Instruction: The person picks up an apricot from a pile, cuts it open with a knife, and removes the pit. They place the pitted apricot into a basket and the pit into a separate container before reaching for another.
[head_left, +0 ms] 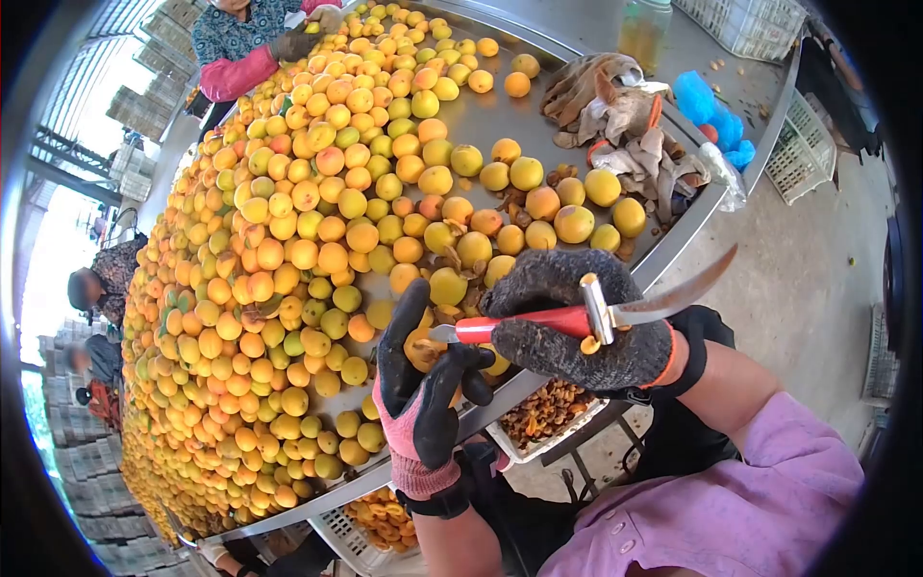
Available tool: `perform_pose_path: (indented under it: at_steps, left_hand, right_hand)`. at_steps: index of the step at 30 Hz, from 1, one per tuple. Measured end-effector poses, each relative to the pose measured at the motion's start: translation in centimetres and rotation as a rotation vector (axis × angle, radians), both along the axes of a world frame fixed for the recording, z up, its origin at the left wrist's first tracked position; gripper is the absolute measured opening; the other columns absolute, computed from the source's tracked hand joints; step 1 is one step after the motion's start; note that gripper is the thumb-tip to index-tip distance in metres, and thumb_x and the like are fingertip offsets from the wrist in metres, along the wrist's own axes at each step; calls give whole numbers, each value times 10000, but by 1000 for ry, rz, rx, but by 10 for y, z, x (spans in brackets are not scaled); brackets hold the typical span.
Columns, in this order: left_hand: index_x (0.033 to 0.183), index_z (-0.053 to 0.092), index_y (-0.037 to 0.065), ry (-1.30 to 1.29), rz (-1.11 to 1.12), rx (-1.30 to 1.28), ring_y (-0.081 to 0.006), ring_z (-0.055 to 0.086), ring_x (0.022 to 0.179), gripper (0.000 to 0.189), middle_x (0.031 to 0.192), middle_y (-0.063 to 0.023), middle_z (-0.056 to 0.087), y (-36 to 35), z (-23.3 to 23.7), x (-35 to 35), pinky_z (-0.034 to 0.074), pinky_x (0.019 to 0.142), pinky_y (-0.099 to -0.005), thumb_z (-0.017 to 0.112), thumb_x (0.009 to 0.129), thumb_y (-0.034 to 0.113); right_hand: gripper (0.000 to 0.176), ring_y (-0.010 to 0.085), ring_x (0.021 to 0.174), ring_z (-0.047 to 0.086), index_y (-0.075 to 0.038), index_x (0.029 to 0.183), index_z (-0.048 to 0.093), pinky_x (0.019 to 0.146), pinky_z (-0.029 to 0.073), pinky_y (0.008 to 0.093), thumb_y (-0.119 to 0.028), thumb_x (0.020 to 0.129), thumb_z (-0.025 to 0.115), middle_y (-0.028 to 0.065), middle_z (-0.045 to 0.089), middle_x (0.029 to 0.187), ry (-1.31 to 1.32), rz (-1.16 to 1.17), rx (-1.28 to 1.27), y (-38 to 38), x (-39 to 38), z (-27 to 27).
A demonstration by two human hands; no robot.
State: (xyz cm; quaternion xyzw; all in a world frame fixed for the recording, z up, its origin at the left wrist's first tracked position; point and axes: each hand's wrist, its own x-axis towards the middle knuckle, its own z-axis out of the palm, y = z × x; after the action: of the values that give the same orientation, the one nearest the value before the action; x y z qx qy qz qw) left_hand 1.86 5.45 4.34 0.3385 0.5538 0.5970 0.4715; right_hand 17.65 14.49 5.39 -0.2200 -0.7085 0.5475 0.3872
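My left hand, in a pink glove with black-coated fingers, holds an apricot between thumb and fingers. Orange flesh shows on the fruit, so it looks cut or torn. Wrapped round a red-handled knife is my right hand, in a dark grey knit glove with an orange cuff edge. The knife's small metal tip touches or nearly touches the apricot. At its other end a curved blade points up and right, beside a short metal cylinder set crosswise. Both hands are above the table's near edge.
A large heap of apricots covers the metal table. Dirty cloths and a blue plastic bag lie at the right. Below the edge stand crates of pits and apricot pieces. Other people work around the table.
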Motion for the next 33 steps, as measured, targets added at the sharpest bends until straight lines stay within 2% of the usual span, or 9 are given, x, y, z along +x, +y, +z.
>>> perform_pose_path:
  at_steps: [10,16,18,20,21,23,30,31,33]
  left_hand:
    - [1256,469,2,11,-95,-41,-114,558,535,478,758,-90,622,3,-5,4,421,445,-218,565,787,8]
    - [1240,445,10,-33,-32,-31,-82,539,526,432,780,-83,614,11,-8,12,376,433,-184,536,818,4]
    - [1262,408,23,38,-19,-15,-135,593,619,468,843,-106,621,11,-26,8,458,534,-239,499,808,-47]
    - [1270,398,34,820,66,79,-184,617,766,527,907,-127,620,15,-43,10,492,697,-300,466,769,-117]
    - [1269,399,35,736,32,80,-204,607,878,568,962,-145,615,17,-45,7,464,816,-318,446,737,-159]
    - [1258,421,33,438,-26,-88,-193,612,884,522,978,-134,620,9,-33,5,497,753,-317,451,765,-138]
    - [1221,481,-36,-211,-49,55,-215,637,722,435,889,-163,637,-2,-23,0,525,649,-290,486,786,-52]
    - [1282,423,2,440,-122,185,-230,642,696,511,957,-197,626,-1,-36,-4,532,639,-308,481,778,-64]
    - [1315,382,31,711,-58,380,-241,642,718,565,983,-211,616,7,-40,-9,532,663,-333,477,768,-71]
  right_hand:
    - [204,148,653,604,1,866,630,579,468,274,-196,821,659,78,630,752,-49,202,-2,29,19,-2]
    - [144,141,708,606,-34,888,633,563,457,278,-118,778,671,55,616,802,-5,189,-442,6,6,-14]
    - [228,189,720,600,-58,900,615,553,454,316,-101,688,691,48,593,822,-86,-31,-89,-9,-4,-30]
    - [196,225,630,564,-67,823,583,508,434,361,-127,667,685,42,526,705,-148,-253,476,-12,-17,-41]
    - [160,231,591,558,-55,799,573,493,430,361,-136,706,674,47,526,668,-138,-199,226,-10,-16,-37]
    - [192,221,506,550,-21,740,546,447,414,348,-174,803,643,67,537,583,-88,-136,-309,-2,-16,-26]
    - [196,121,572,598,-16,877,621,483,475,216,-205,827,636,62,621,727,207,46,-997,11,-16,-38]
    - [189,93,568,571,-13,834,623,472,444,215,-200,825,642,43,613,690,222,26,-981,11,-17,-38]
    - [190,65,564,544,-9,790,625,461,414,214,-195,824,649,24,605,653,237,7,-965,10,-18,-36]
